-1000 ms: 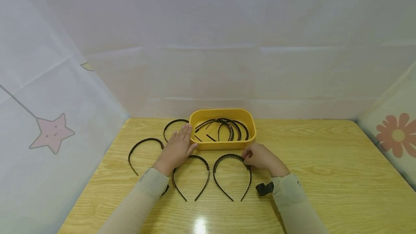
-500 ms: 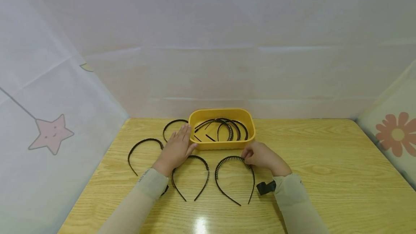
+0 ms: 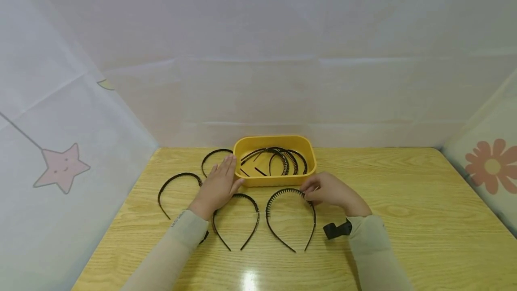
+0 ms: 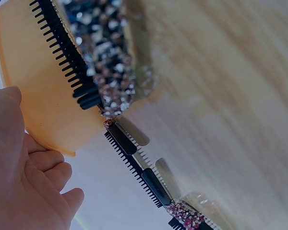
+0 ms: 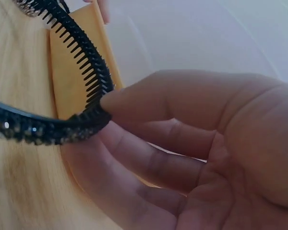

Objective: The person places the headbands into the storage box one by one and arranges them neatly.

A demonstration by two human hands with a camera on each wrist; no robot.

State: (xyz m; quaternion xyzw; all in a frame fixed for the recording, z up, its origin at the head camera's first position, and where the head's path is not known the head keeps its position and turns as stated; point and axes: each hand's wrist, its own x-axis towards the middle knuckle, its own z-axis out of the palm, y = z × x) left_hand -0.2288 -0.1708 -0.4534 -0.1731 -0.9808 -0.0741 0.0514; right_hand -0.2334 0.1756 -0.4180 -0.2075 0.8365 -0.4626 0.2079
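Observation:
Between thumb and fingers my right hand (image 3: 334, 193) pinches a black toothed headband (image 3: 278, 192) by its upper right side. Dark glittering stones cover part of this headband (image 5: 36, 132) in the right wrist view. My left hand (image 3: 215, 191) rests against the left end of a yellow bin (image 3: 278, 182), fingers fairly straight and together. Several black headbands (image 3: 287, 165) lie inside the bin. Just below the left hand, another headband (image 3: 258, 213) lies on the table with its ends toward me; my wrist hides part of its left side.
Two more headbands lie to the left, one nearer headband (image 3: 171, 178) and one farther headband (image 3: 216, 150), each partly hidden by the left hand. The wooden table (image 3: 404, 192) meets a pale cloth backdrop (image 3: 258, 80) behind the bin.
The headband in my right hand has shifted slightly right, its lower ends swinging right and then partway back. The right wrist has moved a little right. My left hand has stayed put.

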